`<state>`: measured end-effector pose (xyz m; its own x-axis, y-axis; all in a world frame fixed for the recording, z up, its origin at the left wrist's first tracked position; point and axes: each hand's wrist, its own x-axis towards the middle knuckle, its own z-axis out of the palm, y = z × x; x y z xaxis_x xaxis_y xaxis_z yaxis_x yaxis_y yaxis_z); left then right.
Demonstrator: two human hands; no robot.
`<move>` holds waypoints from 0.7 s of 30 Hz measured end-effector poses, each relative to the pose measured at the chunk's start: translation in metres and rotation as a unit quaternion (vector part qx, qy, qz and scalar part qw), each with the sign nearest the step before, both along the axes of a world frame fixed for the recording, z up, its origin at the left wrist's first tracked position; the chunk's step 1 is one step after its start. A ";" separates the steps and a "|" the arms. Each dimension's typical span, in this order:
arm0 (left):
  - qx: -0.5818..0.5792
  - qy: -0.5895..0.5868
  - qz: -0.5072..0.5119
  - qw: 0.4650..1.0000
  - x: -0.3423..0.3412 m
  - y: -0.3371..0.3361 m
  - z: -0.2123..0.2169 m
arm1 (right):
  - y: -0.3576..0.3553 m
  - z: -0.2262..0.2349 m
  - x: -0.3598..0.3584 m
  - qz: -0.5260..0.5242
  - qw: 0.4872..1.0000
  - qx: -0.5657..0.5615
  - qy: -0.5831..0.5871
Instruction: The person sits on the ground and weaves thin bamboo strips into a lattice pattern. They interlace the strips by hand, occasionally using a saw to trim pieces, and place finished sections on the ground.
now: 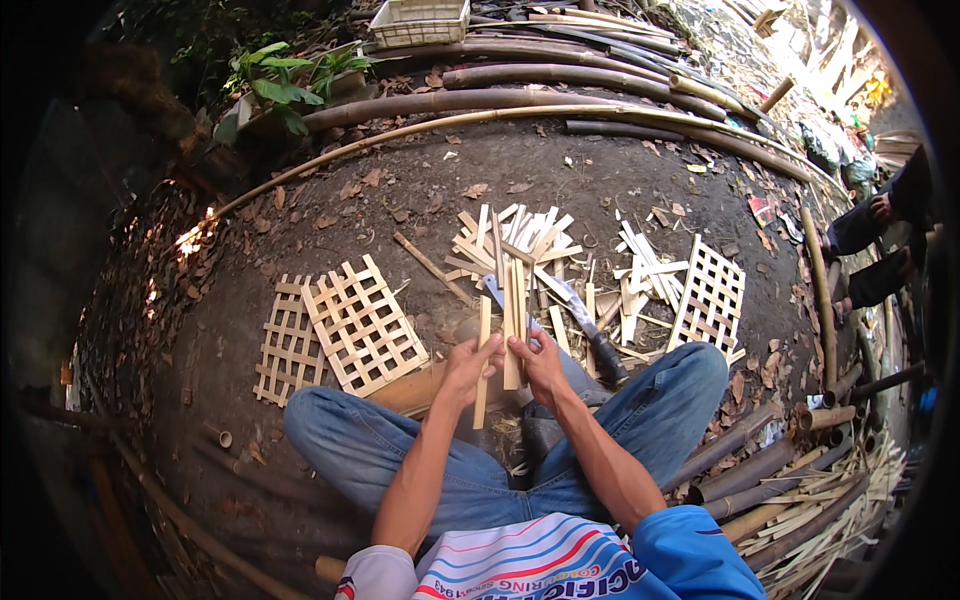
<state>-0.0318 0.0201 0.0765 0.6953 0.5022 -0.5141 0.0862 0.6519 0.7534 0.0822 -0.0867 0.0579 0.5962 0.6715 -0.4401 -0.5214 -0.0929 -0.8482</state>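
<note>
Left hand (468, 362) clamped on a bamboo slat (483, 362), right hand (540, 360) gripping upright bamboo strips (514, 320) above the lap, machete (578, 318) just beside, woven lattice panels (362, 325) on the dirt ground (420, 190), empty white basket (420, 22) at the far edge.

The person sits cross-legged on the dirt ground (560, 180). The left hand (468, 366) grips one bamboo slat (483, 350), and the right hand (540, 362) grips a few more slats (514, 330) just beside it. A knife (585, 325) lies right of the hands. Two woven lattices (340, 325) lie to the left, another lattice (710, 297) to the right. Loose strips (515, 240) are piled beyond, with bamboo poles (500, 100) farther off.
</note>
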 end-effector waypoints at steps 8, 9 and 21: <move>-0.005 -0.004 0.023 1.000 -0.003 0.005 -0.011 | 0.002 0.021 -0.010 0.025 1.000 -0.011 0.016; -0.015 -0.007 0.047 0.999 -0.002 0.007 -0.012 | 0.002 0.017 -0.008 0.013 1.000 -0.004 0.021; -0.033 -0.012 0.124 0.992 -0.002 0.010 -0.009 | -0.002 0.016 0.002 0.015 0.998 0.000 -0.066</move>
